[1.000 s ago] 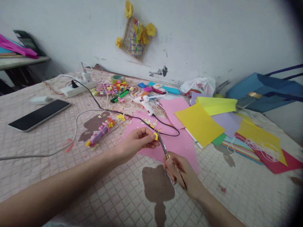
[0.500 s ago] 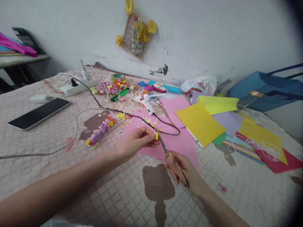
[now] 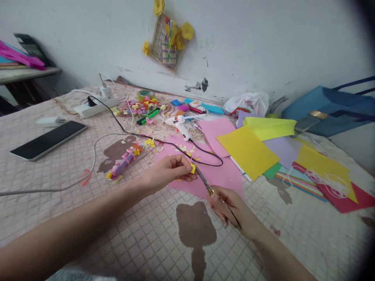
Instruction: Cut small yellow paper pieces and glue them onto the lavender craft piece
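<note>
Between thumb and fingers, my left hand [image 3: 172, 168] pinches a small piece of yellow paper [image 3: 192, 168]. My right hand [image 3: 227, 205] is closed around the handles of a pair of scissors [image 3: 203, 178], whose blades point up and left, with the tips beside the yellow piece. Whether the blades touch the paper I cannot tell. Both hands are above a pink sheet [image 3: 218, 180] strewn with small pale yellow scraps. Left of my left hand lies a purple strip decorated with pink, orange and yellow bits [image 3: 124, 162].
A white glue gun [image 3: 182, 128] rests behind my hands, its black cord looping over the pink sheet. Coloured paper [image 3: 247, 152] is piled at the right, near a blue bag [image 3: 325, 111]. A phone [image 3: 48, 140] and a power strip [image 3: 95, 108] lie at the left.
My right hand and the scissors have shifted slightly right and down. The left hand keeps its pinch on the yellow paper, almost in the same place.
</note>
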### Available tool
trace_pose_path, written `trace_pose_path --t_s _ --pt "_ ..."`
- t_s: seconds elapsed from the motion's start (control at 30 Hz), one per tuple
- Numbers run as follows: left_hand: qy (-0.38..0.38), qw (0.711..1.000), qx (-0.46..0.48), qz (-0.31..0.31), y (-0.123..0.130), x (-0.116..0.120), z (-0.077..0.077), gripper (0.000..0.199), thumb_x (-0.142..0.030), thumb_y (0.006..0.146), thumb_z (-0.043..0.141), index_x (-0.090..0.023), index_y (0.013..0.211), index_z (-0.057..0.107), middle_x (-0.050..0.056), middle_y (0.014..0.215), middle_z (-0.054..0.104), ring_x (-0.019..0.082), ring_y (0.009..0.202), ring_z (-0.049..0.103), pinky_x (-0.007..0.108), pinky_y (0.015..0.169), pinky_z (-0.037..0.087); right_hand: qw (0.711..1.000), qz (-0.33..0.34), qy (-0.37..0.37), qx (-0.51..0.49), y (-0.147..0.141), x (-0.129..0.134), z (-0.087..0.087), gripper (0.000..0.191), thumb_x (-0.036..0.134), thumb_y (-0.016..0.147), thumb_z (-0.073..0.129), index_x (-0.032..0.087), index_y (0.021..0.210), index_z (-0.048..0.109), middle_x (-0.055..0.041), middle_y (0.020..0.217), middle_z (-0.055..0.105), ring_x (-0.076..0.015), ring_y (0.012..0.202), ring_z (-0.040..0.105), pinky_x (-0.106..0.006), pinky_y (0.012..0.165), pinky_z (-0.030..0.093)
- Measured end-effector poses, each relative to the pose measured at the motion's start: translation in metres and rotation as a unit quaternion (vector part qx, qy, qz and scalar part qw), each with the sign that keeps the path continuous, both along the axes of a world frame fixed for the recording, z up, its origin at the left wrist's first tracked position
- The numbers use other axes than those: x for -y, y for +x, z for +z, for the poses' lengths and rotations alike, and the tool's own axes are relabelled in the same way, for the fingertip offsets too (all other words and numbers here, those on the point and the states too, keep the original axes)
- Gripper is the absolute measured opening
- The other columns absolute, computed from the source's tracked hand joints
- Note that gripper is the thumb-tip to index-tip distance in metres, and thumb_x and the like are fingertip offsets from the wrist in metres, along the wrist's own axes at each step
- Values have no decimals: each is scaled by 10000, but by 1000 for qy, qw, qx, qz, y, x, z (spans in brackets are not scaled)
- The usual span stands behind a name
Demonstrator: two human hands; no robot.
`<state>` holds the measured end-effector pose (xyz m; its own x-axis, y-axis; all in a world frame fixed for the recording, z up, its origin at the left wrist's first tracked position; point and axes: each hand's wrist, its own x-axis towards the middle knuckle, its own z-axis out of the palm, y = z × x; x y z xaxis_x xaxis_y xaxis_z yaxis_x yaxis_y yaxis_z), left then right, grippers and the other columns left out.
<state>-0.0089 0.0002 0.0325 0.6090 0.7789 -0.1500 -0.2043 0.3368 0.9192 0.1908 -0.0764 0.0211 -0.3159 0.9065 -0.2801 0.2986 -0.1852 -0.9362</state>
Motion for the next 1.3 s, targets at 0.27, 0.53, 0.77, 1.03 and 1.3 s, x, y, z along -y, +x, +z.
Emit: trace_pose_path --t_s 0.27,0.53,0.77,1.03,1.3 --pt "-2 1000 -3 -4 -1 -2 -1 177 -258 747 671 -132 733 547 39 782 673 111 709 634 256 727 467 1000 -3 6 17 0 -1 1 439 579 833 442 196 622 407 89 419 341 -65 362 309 -195 387 253" --pt "6 1000 -14 -5 -1 -2 -2 142 -236 775 642 -131 740 553 35 783 667 109 717 635 253 728 477 1000 -1 10 10 1 0 -2 431 559 845 444 194 620 400 91 428 339 -57 363 290 -197 387 231" --pt "8 1000 -12 -8 -2 -2 -1 144 -232 775 642 -126 746 549 36 793 663 109 724 631 254 735 476 999 3 32 28 2 -1 0 433 542 857 441 193 605 392 88 416 343 -62 376 298 -205 406 234" --pt "13 1000 -19 -10 1 -1 -4 176 -266 777 639 -123 748 539 38 775 649 104 708 603 246 697 455 998 -51 38 -13 -2 -4 -5 423 569 844 426 193 650 416 89 421 360 -58 356 301 -188 370 243" --pt "62 995 -69 -24 7 10 -14 191 -310 797 600 -133 756 539 -23 641 544 66 553 487 216 560 391 988 -136 54 -44 -13 -5 0 209 371 793 588 176 745 527 76 469 420 -66 400 380 -184 385 276"
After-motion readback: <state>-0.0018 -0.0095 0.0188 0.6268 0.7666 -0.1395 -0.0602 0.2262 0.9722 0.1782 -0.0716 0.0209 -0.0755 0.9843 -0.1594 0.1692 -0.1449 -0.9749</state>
